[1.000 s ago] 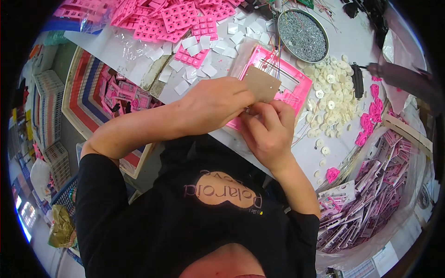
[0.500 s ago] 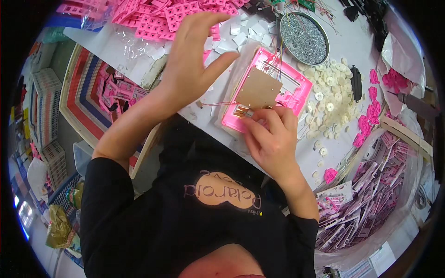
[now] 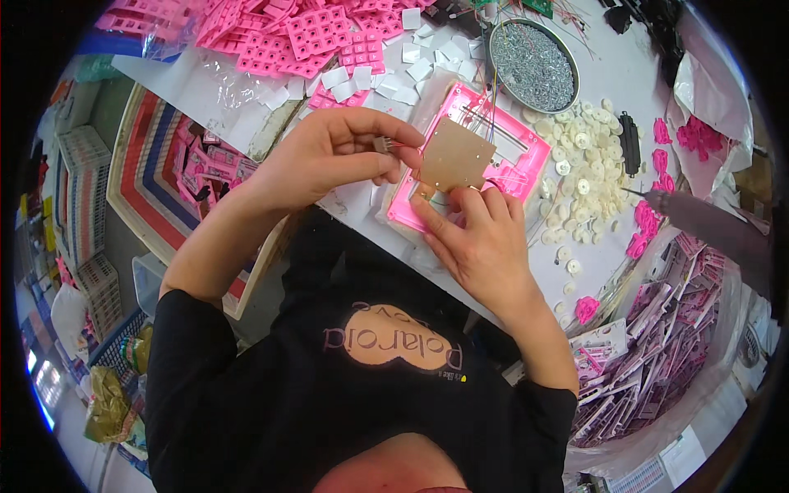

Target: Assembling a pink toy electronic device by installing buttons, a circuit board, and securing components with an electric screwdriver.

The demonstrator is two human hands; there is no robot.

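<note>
A pink plastic casing (image 3: 534,158) lies open on the table, with a flat brown board (image 3: 457,156) in it and thin wires running out past its far side. My left hand (image 3: 329,152) is at the casing's left edge, its thumb and fingers closed on a small pale wire connector (image 3: 382,145) with red wires. Over the casing's near part is my right hand (image 3: 486,238). Its thumb and fingertips press down just below the board, hiding whatever small part they touch.
A round metal dish of screws (image 3: 534,67) stands beyond the casing. White plastic discs (image 3: 582,177) are heaped to its right, near a dark screwdriver (image 3: 682,209). Pink keypad pieces (image 3: 316,37) and white squares (image 3: 411,53) lie at the far left. A lined bag of pink-white parts (image 3: 649,361) stands right.
My left hand has come down toward the casing and closed on the wire connector. My right thumb has shifted slightly left in the casing. The screwdriver at the right has swung inward.
</note>
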